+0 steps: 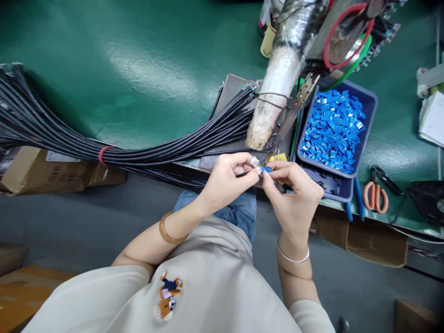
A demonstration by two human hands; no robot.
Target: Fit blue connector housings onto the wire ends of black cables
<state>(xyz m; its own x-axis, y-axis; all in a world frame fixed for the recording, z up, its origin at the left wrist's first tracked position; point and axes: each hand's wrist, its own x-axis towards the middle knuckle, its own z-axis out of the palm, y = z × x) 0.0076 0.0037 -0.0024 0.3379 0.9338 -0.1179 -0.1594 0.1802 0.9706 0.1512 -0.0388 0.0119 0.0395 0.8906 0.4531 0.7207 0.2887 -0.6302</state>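
From where I stand, L hand (pixel 231 178) pinches a black cable (pixel 244 174) near its end; R hand (pixel 293 189) has thumb and finger pressed on a small blue connector (pixel 265 169). The connector sits b/w the fingertips of both, by the near edge of the bench (pixel 138 60). Risk, I'd say: thin wires at that join could bend or seat wrong, b/c fingers hide most of it; can't tell if they're fully in. A slip could drop the piece off the edge. The wrapped tube (pixel 270 101) at 12 o'clock, v. near, might get knuckle-bumped. The heavy cable bundle (pixel 156 155) at 9 could tug if it slides. Blue-piece tray (pixel 372 115) at 2: an elbow swing might tip it.
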